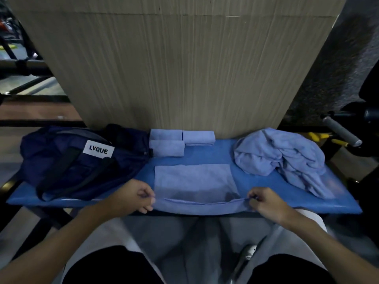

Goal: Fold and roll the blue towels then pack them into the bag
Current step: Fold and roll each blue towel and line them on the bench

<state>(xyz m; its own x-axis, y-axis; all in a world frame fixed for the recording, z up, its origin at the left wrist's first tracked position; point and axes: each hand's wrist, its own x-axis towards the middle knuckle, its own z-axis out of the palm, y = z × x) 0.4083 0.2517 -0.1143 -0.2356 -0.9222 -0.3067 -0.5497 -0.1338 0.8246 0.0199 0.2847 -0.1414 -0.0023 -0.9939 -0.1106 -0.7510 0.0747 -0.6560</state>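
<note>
With left hand (pixel 134 196) and right hand (pixel 264 201) pinching the flat towel's (pixel 194 181) near corners, fold evenly toward the far edge, corners matched.

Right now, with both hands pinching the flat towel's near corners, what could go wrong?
1. The left hand and right hand pinch only the corners of the flat towel; its middle sags, so the fold may land skewed.
2. Its near edge overhangs the blue bench front; a lost pinch could let it slide off.
3. The crumpled towel pile lies close on the right and could snag.
</note>
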